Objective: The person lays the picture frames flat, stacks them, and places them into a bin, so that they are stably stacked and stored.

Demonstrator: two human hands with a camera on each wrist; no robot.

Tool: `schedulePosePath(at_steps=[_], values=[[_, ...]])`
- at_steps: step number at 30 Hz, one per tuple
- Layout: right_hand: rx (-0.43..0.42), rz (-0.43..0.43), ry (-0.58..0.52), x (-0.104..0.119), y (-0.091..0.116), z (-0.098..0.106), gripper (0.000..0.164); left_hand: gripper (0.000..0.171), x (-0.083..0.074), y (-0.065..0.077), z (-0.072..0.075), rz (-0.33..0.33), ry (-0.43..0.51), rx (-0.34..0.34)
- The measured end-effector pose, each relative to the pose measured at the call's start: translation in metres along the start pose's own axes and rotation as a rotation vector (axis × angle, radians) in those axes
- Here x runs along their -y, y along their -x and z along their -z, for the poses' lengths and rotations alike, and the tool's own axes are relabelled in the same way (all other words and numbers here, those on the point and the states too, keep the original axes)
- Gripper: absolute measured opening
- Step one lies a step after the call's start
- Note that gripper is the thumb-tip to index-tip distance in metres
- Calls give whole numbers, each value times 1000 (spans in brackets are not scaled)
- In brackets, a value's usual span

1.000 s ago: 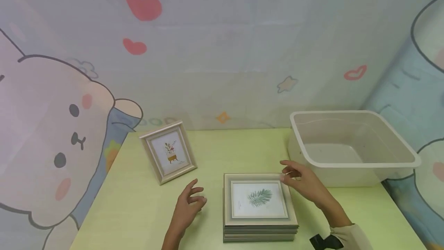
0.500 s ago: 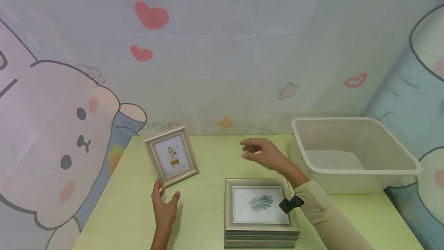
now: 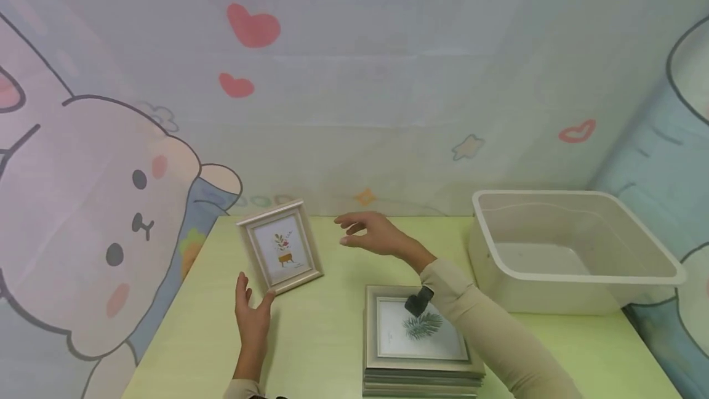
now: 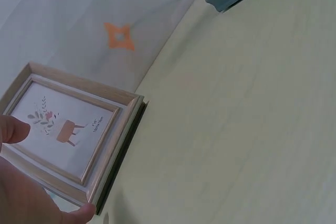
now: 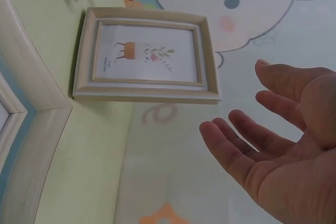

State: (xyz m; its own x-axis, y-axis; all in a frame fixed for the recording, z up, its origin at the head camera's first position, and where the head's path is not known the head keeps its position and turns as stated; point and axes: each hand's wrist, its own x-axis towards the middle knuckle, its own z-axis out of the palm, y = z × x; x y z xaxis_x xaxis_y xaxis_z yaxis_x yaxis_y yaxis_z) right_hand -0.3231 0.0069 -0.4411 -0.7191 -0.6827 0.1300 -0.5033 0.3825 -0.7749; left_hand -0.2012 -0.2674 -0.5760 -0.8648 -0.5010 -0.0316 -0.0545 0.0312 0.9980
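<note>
A pale picture frame (image 3: 284,251) with a potted-plant print stands tilted back near the table's rear left. My left hand (image 3: 253,316) is at its lower left, fingers spread; the thumb is by the bottom edge, and whether it touches cannot be told. In the left wrist view, part of that hand (image 4: 26,195) overlaps the frame. My right hand (image 3: 373,234) hovers to the right of the frame, fingers apart and loosely bent. The right wrist view shows this hand (image 5: 283,177) holding nothing, with a gap to the frame (image 5: 147,53).
A stack of several picture frames (image 3: 423,356), a green leaf print on top, lies at the front middle, partly under the right forearm. A white plastic tub (image 3: 576,294) stands at the right. Behind the table (image 3: 321,337) hangs a cartoon-printed cloth (image 3: 354,79).
The right hand has moved left from the stack's upper right corner, over to the standing frame's side. The left hand has gone left and up to its lower corner. The camera view has shifted slightly.
</note>
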Motion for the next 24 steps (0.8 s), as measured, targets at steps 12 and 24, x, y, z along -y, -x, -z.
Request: schedulePosePath(at_steps=[12, 24], values=[[24, -42, -22, 5, -52, -21, 48, 79, 14, -20, 12, 90, 150, 57], [21, -86, 20, 6, -85, -27, 50, 80, 14, -34, 3, 46, 184, 74]])
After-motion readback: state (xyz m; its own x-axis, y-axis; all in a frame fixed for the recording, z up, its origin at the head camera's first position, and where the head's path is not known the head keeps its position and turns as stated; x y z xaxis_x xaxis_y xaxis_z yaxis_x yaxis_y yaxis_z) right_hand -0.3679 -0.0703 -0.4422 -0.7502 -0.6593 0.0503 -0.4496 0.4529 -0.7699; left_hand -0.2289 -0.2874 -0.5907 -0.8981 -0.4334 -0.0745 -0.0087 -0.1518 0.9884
